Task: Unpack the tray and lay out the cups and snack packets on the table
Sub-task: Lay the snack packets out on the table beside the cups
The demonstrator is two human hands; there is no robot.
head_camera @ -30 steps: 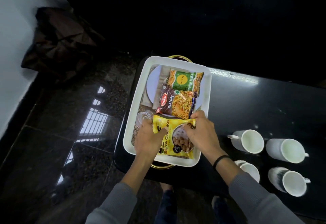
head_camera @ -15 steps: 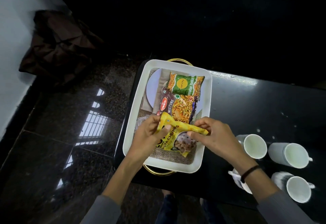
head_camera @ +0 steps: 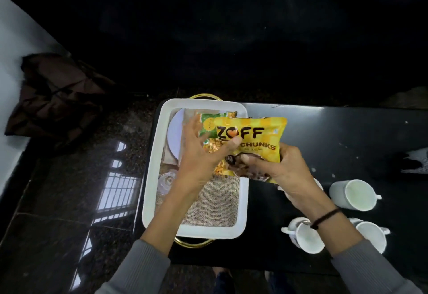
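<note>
Your right hand [head_camera: 281, 168] grips yellow snack pkt [head_camera: 251, 136]; left hand [head_camera: 201, 154], fingers spread, touches its edge above tray [head_camera: 150, 178]; cups [head_camera: 354, 194] by right wrist.

Yellow packet [head_camera: 251, 135]: printed "ZOFF" and "CHUNKS"; held lifted over the tray's right rim.
Right hand [head_camera: 281, 168]: grips the packet's lower edge; black band [head_camera: 325, 218] on the wrist.
Left hand [head_camera: 202, 154]: fingers spread, thumb on the packet's left side.
Tray [head_camera: 149, 178]: white, rectangular, gold handles at both ends; sits at the left end of the black table [head_camera: 347, 136].
Tray contents: burlap liner [head_camera: 215, 203], green packet [head_camera: 208, 123], orange mixture packet [head_camera: 214, 147] partly hidden, pale round plate [head_camera: 176, 134], clear glass item [head_camera: 168, 181].
Cups [head_camera: 356, 195]: 4 white, on the table right of the tray, 1 mostly hidden by the right wrist.
Floor: dark polished stone; brown bag [head_camera: 55, 94] by the wall.
</note>
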